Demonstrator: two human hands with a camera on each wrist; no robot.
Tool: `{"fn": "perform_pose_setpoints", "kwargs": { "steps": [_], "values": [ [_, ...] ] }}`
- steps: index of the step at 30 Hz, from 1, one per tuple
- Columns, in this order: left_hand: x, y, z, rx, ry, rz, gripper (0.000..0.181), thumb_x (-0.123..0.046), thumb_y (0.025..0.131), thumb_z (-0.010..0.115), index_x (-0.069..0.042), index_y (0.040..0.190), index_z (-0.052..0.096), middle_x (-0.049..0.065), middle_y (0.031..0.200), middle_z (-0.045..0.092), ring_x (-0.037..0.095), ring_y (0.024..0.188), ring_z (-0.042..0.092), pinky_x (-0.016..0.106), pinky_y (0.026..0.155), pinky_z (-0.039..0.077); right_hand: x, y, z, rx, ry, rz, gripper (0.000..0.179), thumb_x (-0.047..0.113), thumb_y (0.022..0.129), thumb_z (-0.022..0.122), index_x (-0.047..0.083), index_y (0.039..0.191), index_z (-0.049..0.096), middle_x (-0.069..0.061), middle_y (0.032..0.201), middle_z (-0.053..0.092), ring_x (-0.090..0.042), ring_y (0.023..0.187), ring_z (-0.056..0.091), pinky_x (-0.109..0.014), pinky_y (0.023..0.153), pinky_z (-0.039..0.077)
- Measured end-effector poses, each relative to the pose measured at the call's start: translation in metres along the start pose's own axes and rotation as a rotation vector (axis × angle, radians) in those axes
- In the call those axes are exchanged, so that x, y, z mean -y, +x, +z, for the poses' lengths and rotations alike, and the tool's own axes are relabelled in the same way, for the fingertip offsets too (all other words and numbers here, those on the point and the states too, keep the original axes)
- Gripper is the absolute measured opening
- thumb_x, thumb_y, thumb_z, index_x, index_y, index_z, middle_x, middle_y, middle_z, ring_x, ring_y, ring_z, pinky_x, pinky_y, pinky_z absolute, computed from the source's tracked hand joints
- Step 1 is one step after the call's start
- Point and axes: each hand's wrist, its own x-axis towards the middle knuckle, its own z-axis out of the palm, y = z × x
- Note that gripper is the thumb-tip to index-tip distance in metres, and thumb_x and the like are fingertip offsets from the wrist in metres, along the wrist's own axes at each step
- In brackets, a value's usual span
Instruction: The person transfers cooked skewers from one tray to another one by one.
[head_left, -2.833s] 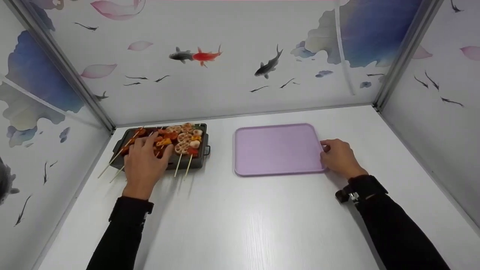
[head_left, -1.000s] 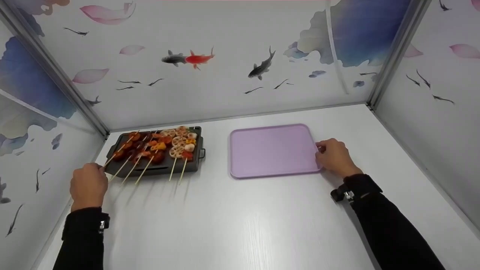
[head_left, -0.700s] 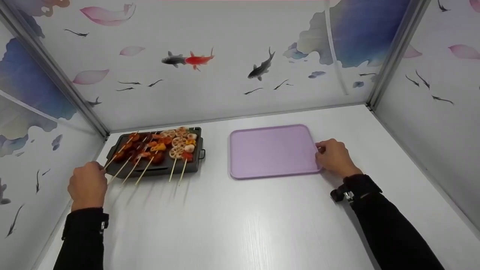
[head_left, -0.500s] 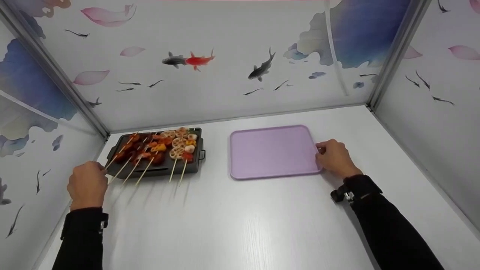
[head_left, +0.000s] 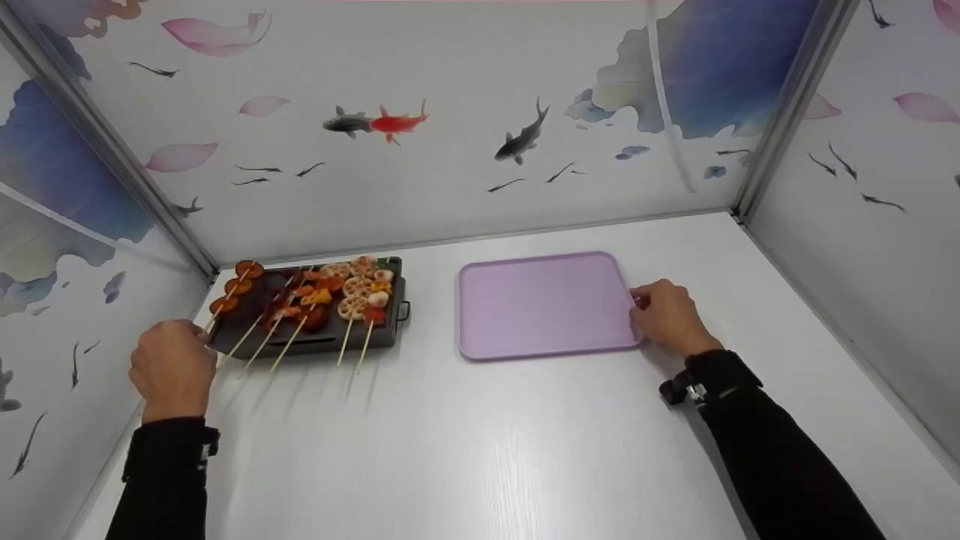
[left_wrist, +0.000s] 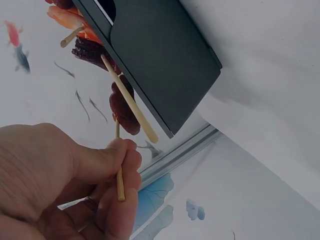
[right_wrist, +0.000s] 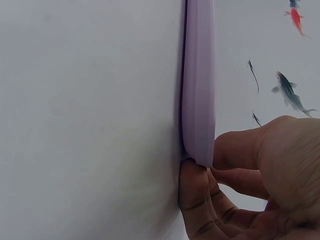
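My left hand (head_left: 174,369) pinches the bare stick end of a skewer (head_left: 238,287) between thumb and fingers. Its reddish-brown round pieces stand raised over the left end of the dark grill (head_left: 315,343); in the left wrist view the stick end (left_wrist: 120,185) pokes out below the fingertips. Other skewers lie side by side on the grill, among them one with lotus root slices (head_left: 354,306), sticks pointing toward me. On the right, my right hand (head_left: 671,319) grips the right edge of a purple tray (head_left: 544,307), thumb at the rim and fingers below in the right wrist view.
The white table (head_left: 480,435) carries the grill at the back left and the tray at back right. Walls printed with fish and petals enclose it on the left, back and right. A small handle (head_left: 404,310) juts from the grill's right side.
My left hand came from over the grill to the leftmost skewer's stick end. That skewer has since lifted and shifted left off its place. The right hand keeps its hold on the tray.
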Motion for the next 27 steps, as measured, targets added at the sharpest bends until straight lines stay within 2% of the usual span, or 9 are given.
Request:
{"fn": "perform_pose_setpoints", "kwargs": {
  "steps": [6, 14, 21, 27],
  "values": [
    [-0.012, -0.005, -0.004, 0.008, -0.053, -0.015, 0.021, -0.01, 0.097, 0.064, 0.005, 0.107, 0.075, 0.029, 0.107, 0.069, 0.054, 0.09, 0.063, 0.063, 0.065, 0.049, 0.001, 0.0, -0.001, -0.004, -0.003, 0.002, 0.04, 0.006, 0.091, 0.062, -0.009, 0.127, 0.066, -0.014, 0.092, 0.071, -0.025, 0.075, 0.059, -0.033, 0.064, 0.046],
    [-0.041, -0.015, -0.01, 0.051, -0.113, -0.009, 0.025, -0.017, 0.101, 0.062, 0.003, 0.109, 0.075, 0.026, 0.108, 0.07, 0.049, 0.096, 0.064, 0.058, 0.07, 0.051, 0.004, 0.002, -0.003, 0.005, -0.005, 0.025, 0.04, 0.008, 0.09, 0.063, -0.006, 0.127, 0.067, -0.014, 0.096, 0.072, -0.025, 0.077, 0.06, -0.033, 0.064, 0.047],
    [-0.063, -0.026, -0.013, 0.017, -0.15, 0.069, 0.023, -0.017, 0.1, 0.065, 0.002, 0.105, 0.076, 0.024, 0.1, 0.072, 0.046, 0.091, 0.064, 0.056, 0.069, 0.05, 0.004, 0.003, -0.005, 0.023, 0.017, 0.052, 0.041, 0.01, 0.089, 0.064, -0.004, 0.127, 0.068, -0.017, 0.101, 0.074, -0.025, 0.078, 0.059, -0.031, 0.062, 0.047],
    [-0.084, -0.038, -0.011, 0.003, -0.187, 0.148, 0.018, -0.016, 0.096, 0.07, 0.0, 0.099, 0.078, 0.018, 0.087, 0.073, 0.037, 0.076, 0.066, 0.048, 0.059, 0.05, 0.002, 0.003, -0.004, 0.025, -0.002, 0.063, 0.043, 0.011, 0.087, 0.064, -0.003, 0.127, 0.068, -0.016, 0.1, 0.074, -0.025, 0.078, 0.059, -0.031, 0.061, 0.046]
  ]
}}
